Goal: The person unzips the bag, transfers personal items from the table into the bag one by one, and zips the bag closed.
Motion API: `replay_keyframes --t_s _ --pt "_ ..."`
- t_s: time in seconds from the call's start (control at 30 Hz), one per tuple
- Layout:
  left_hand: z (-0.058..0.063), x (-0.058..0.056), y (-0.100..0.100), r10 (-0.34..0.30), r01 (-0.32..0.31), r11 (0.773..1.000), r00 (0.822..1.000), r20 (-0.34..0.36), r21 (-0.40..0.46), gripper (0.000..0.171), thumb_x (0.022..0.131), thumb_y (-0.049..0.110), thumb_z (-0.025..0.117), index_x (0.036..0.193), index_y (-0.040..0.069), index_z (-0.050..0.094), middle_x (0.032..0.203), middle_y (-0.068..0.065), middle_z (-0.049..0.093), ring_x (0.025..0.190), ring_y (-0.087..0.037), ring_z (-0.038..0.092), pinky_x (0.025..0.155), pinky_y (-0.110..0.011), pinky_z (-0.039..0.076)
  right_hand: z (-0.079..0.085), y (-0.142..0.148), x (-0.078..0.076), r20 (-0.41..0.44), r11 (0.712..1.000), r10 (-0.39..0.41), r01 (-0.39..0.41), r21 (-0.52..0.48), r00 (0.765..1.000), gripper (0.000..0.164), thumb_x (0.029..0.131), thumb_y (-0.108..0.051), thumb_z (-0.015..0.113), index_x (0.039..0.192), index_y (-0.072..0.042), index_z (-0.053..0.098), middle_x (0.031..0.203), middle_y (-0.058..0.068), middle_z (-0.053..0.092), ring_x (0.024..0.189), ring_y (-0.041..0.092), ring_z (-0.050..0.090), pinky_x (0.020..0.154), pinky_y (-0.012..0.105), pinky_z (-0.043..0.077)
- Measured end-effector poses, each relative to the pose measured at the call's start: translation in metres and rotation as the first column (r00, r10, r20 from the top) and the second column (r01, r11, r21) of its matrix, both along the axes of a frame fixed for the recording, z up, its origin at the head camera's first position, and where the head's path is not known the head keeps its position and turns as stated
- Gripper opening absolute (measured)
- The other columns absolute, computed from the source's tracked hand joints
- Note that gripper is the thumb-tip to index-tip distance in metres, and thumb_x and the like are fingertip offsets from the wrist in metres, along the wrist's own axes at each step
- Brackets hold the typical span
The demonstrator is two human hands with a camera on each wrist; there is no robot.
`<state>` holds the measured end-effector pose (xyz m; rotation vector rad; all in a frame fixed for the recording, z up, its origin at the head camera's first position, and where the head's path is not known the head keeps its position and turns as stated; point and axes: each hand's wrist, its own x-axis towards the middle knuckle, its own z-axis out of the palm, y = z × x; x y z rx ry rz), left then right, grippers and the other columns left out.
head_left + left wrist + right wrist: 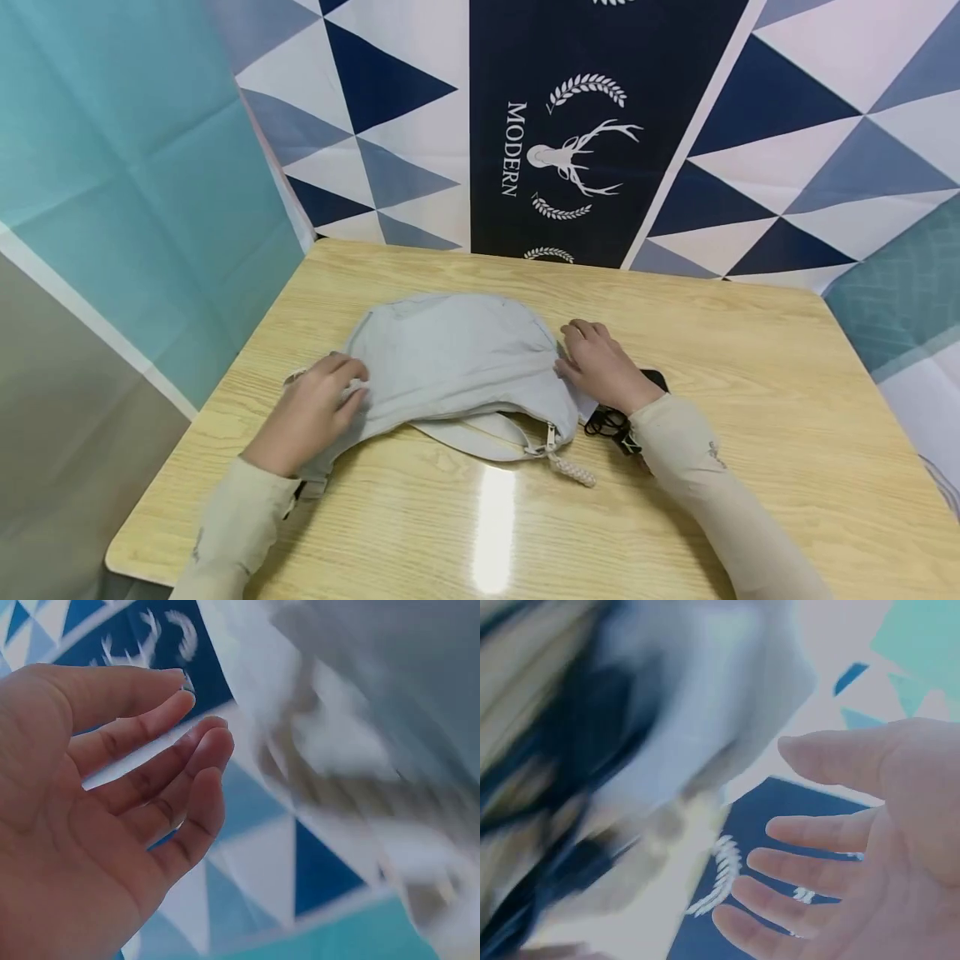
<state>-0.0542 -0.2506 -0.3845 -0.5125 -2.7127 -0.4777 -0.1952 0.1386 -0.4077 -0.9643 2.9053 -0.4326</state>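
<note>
A light grey fabric shoulder bag (450,350) lies flat on the wooden table. Its strap (480,442) loops out along the near edge, beside a zip with a braided cord pull (573,472). At the bag's left end is my left hand (311,417), fingers loosely bent; the left wrist view shows nothing in that palm (97,817), with the bag blurred beside it. My right hand (603,367) is at the bag's right end, fingertips right at its edge. In the right wrist view its fingers (810,862) are spread and hold nothing.
A bundled black cable (611,423) and a dark object (655,379) lie under and beside the right wrist, partly hidden. A small whitish piece (587,407) shows at the bag's right edge. Behind the table (787,433) hangs a patterned cloth (555,167).
</note>
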Motion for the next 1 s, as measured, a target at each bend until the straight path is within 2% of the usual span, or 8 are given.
replay_keyframes --t_s 0.03,0.2,0.33,0.5,0.67,0.87,1.0 --pt "0.002 -0.005 0.008 -0.034 0.034 0.999 0.999 0.004 -0.006 0.015 0.086 0.004 0.076 0.099 0.004 0.068 0.098 -0.010 0.064 0.085 -0.024 0.062 0.070 -0.038 0.053 0.004 -0.003 0.003 -0.008 1.000 0.013 -0.013 -0.018 1.000 0.051 0.099 -0.020 0.062 0.138 0.009 0.048 0.140 0.030 0.048 0.130 0.047 0.042 0.106 0.059 0.037" --pt "0.010 -0.030 0.038 -0.159 0.160 0.986 0.987 0.023 -0.040 0.010 0.089 0.003 0.074 0.097 0.006 0.068 0.097 -0.006 0.063 0.089 -0.021 0.061 0.075 -0.035 0.053 0.016 -0.019 0.021 0.004 0.978 0.166 -0.164 -0.129 0.986 0.050 0.099 -0.017 0.063 0.139 0.009 0.048 0.140 0.026 0.049 0.133 0.041 0.043 0.109 0.054 0.036" --pt "0.014 -0.050 0.057 -0.209 0.212 0.975 0.977 0.047 -0.065 0.007 0.091 0.002 0.070 0.096 0.006 0.067 0.094 -0.005 0.063 0.086 -0.019 0.061 0.075 -0.033 0.052 0.017 -0.029 0.033 -0.003 0.962 0.240 -0.238 -0.134 0.971 0.049 0.100 -0.020 0.061 0.140 0.006 0.049 0.142 0.024 0.049 0.134 0.037 0.044 0.109 0.052 0.038" --pt "0.016 -0.071 0.078 -0.251 0.262 0.959 0.962 0.102 -0.108 0.005 0.093 0.004 0.068 0.096 0.008 0.067 0.093 -0.003 0.063 0.084 -0.017 0.061 0.075 -0.032 0.052 0.012 -0.036 0.041 0.023 0.957 0.271 -0.267 -0.110 0.962 0.045 0.103 -0.023 0.057 0.140 0.001 0.051 0.143 0.019 0.049 0.136 0.033 0.044 0.109 0.052 0.037" --pt "0.011 -0.083 0.088 -0.275 0.294 0.947 0.950 0.146 -0.131 0.005 0.094 0.007 0.069 0.096 0.011 0.067 0.092 -0.002 0.063 0.083 -0.016 0.061 0.075 -0.032 0.052 0.009 -0.040 0.041 -0.003 0.956 0.280 -0.279 -0.086 0.960 0.041 0.103 -0.024 0.057 0.137 -0.002 0.054 0.133 0.014 0.055 0.126 0.029 0.051 0.104 0.050 0.041" --pt "0.004 -0.091 0.093 -0.296 0.321 0.936 0.940 0.172 -0.146 0.001 0.094 0.012 0.069 0.095 0.011 0.069 0.091 -0.003 0.063 0.082 -0.018 0.060 0.074 -0.032 0.051 0.011 -0.039 0.044 -0.059 0.951 0.296 -0.299 -0.071 0.954 0.031 0.101 -0.021 0.060 0.129 -0.005 0.061 0.117 0.008 0.056 0.105 0.022 0.053 0.089 0.043 0.044" --pt "0.001 -0.094 0.096 -0.298 0.334 0.924 0.934 0.198 -0.184 0.005 0.093 0.016 0.072 0.095 0.011 0.070 0.091 -0.003 0.062 0.082 -0.019 0.060 0.073 -0.032 0.051 0.013 -0.036 0.051 -0.088 0.953 0.296 -0.300 -0.047 0.951 0.028 0.102 -0.023 0.058 0.123 -0.006 0.064 0.117 0.009 0.057 0.107 0.024 0.054 0.092 0.045 0.044"
